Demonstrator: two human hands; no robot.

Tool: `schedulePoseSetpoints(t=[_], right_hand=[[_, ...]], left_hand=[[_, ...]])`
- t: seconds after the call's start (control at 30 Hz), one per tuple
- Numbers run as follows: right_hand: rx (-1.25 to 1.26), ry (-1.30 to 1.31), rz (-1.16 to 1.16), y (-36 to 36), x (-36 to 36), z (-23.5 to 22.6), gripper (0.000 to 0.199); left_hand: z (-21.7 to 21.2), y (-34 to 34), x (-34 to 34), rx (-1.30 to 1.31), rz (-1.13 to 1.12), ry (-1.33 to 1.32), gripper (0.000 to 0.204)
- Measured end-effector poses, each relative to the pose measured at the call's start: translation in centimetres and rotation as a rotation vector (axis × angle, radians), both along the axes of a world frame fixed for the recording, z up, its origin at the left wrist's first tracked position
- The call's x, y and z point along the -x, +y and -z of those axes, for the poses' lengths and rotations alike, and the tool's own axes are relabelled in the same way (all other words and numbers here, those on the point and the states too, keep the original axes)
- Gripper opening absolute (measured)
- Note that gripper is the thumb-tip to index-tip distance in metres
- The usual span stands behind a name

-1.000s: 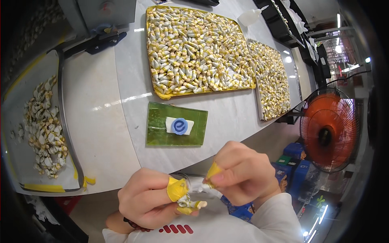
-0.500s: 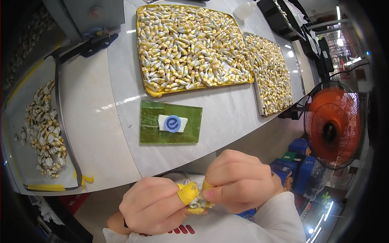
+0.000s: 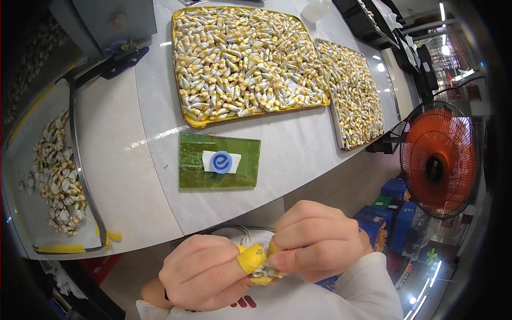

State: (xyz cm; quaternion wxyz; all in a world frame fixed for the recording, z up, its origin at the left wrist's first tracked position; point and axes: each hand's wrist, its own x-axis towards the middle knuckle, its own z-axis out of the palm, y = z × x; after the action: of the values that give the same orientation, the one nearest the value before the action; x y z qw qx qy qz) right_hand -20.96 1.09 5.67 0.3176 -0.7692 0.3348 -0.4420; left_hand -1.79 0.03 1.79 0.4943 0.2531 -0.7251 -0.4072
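Observation:
Close to my chest, my left hand and my right hand meet, fingers bent and pressed together. Between their fingertips is a small white piece with a round, coiled-looking end; its exact kind cannot be made out. Yellow tape wraps fingers of my left hand, and a bit of yellow also shows at my right fingertips. Most of the held piece is hidden by the fingers. Beyond the hands, a green glass-like plate lies on the table, bearing a white pad and a round blue disc.
A large yellow-edged tray holds several rows of small white, yellow-banded cones. Beside it stands a second filled tray. At left, a dark-rimmed tray carries loose white pieces. An orange fan and blue bins are at right.
The view has shifted slightly, so the table things sit a little further left. Both hands keep hold of the small white piece, with only slight finger movement.

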Motion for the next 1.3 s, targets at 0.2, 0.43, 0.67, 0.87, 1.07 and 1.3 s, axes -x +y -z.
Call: schedulePoseSetpoints(t=[0.2, 0.43, 0.67, 0.87, 1.07, 1.3], right_hand=[[0.007, 0.070, 0.072, 0.2, 0.0, -0.3, 0.020], [-0.103, -0.004, 0.096, 0.8, 0.0, 0.2, 0.021], [-0.295, -0.011, 0.035, 0.0, 1.2, -0.2, 0.019], [-0.493, -0.095, -0.056, -0.4, 0.7, -0.2, 0.016], [-0.285, -0.131, -0.014, 0.3, 0.6, 0.7, 0.013], [-0.222, -0.190, -0.014, 0.6, 0.9, 1.4, 0.015]], left_hand=[[0.0, -0.1, 0.4, -0.034, -0.041, -0.081, 0.035], [-0.3, -0.8, 0.7, -0.251, 0.088, 0.000, 0.030], [0.1, 0.6, 0.6, -0.875, 0.296, 0.477, 0.035], [1.2, 0.9, 0.6, -0.785, 0.305, 0.489, 0.038], [1.4, -0.2, 0.3, -0.553, 0.415, 0.416, 0.040], [0.6, -0.2, 0.5, -0.527, 0.372, 0.330, 0.027]])
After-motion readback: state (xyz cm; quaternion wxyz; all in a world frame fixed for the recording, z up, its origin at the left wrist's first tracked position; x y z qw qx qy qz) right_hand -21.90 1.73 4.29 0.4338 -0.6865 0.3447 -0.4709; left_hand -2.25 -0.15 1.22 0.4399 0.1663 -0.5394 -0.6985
